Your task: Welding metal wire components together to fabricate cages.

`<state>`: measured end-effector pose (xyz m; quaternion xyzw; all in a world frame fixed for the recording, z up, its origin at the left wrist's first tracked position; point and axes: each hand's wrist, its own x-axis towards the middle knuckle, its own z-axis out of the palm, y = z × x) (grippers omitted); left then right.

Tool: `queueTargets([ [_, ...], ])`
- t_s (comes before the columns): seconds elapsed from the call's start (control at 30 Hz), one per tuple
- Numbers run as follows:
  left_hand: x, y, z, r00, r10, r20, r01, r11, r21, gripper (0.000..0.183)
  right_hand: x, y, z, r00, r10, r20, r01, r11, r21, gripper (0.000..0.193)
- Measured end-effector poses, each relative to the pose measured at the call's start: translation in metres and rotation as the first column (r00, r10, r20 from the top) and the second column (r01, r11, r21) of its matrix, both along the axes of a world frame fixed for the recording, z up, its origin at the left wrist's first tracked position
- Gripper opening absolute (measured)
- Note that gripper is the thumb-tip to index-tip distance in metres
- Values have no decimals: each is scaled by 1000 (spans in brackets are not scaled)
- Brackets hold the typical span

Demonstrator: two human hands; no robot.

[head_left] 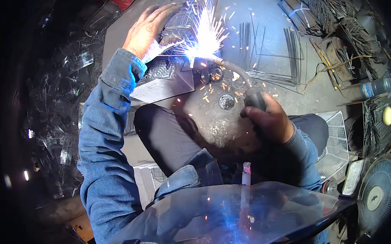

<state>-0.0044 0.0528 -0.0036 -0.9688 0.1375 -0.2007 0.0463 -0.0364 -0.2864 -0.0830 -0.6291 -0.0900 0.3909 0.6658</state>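
My left hand [150, 28] grips the corner of a wire basket [182, 19], its fingers along the side and its thumb near the rim. Bright blue-white light and sparks [203, 40] burst at the basket's near right corner, hiding the wires there. In my right hand [271, 119] is a welding torch [237, 71], my fingers wrapped around its black handle. The torch's curved neck reaches up and left, its tip at the glare. Below the basket lies a flat mesh panel [166, 87].
Bent thin rods [292, 56] lie right of the glare, with rod bundles [324, 12] beyond. A white wire basket [334, 144], a fan [376, 195] and a plastic bottle [373, 88] stand at right. Mesh pieces [59, 134] cover the left. A transparent visor [218, 213] crosses the lower view.
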Motion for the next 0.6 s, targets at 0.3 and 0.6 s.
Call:
queueTargets([
  [0.3, -2, 2, -2, 1000, 10, -12, -10, 1000, -13, 72, -8, -17, 23, 998, -60, -29, 63, 992, 114, 24],
  [0.6, -2, 1, 2, 999, 5, -37, -5, 1000, -12, 74, -8, 1, 11, 999, 8, -33, -10, 997, -73, 23],
])
